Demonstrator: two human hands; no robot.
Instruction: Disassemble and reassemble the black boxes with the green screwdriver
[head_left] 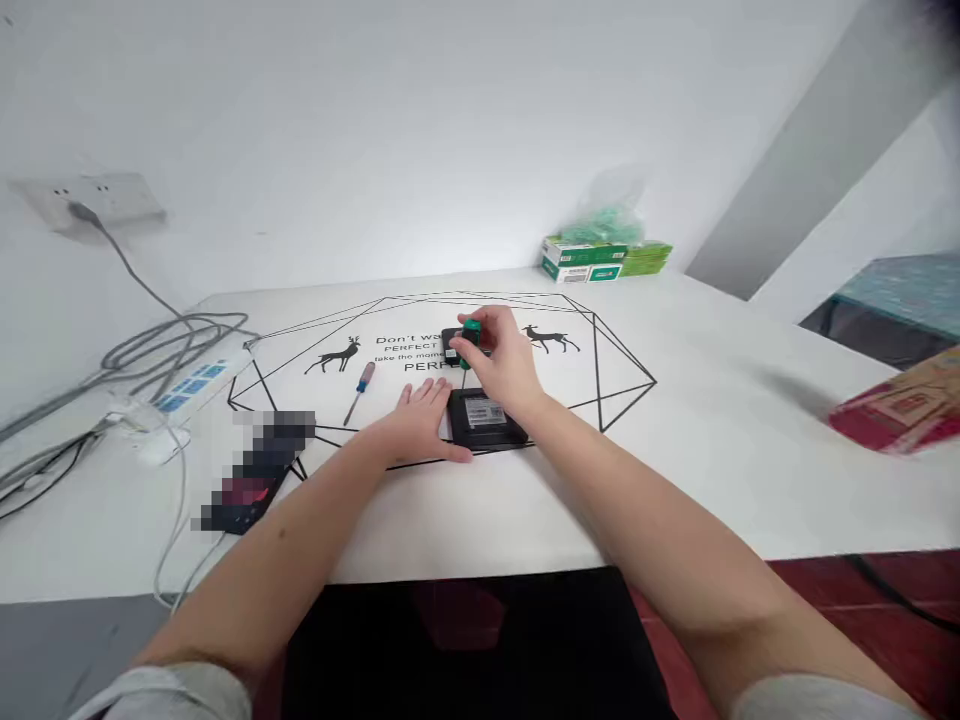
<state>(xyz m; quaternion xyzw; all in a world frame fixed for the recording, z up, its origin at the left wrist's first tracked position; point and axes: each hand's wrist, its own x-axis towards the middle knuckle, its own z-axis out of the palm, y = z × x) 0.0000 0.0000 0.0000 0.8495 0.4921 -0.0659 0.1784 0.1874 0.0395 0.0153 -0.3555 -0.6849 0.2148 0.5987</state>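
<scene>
1. White cables and a power strip (202, 385) are gathered at the desk's (675, 480) left; boxes (592, 258) are stacked by the wall.
2. The black device's (487, 418) right rear corner is covered by the right hand (504, 355), clamped on the green screwdriver (470, 332).
3. The black device is set label up, long axis left-right; the green screwdriver is held near-upright, tip down.
4. The left hand (424, 420) is laid open at the black device's left side.
</scene>
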